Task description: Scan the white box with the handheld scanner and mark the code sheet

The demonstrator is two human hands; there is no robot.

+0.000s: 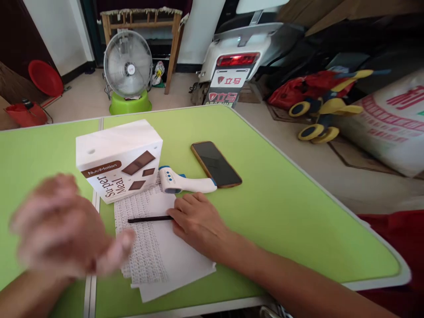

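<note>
On the sheets of paper (pixel 183 251), covered partly with handwriting, my right hand (pixel 195 223) rests with its fingers closed around one end of a black pen (pixel 149 218). The pen lies nearly level across the writing. My left hand (pixel 66 225) is raised over the left of the paper, blurred by motion. Its fingers are loosely curled with the thumb apart, and no object shows in it. Beyond the paper stands a white NutriMotion box (pixel 119 150). A white and blue infrared thermometer (pixel 185 182) lies at the paper's far edge, its handle end near a smartphone (pixel 217 163).
The green table (pixel 281 221) has a pale rim and a metal seam at left. Behind it are a fan (pixel 128 64) on a green basin (pixel 130 104), a white scooter (pixel 236 53), a yellow-wheeled child's trike (pixel 326 106) and a large sack (pixel 394 123).
</note>
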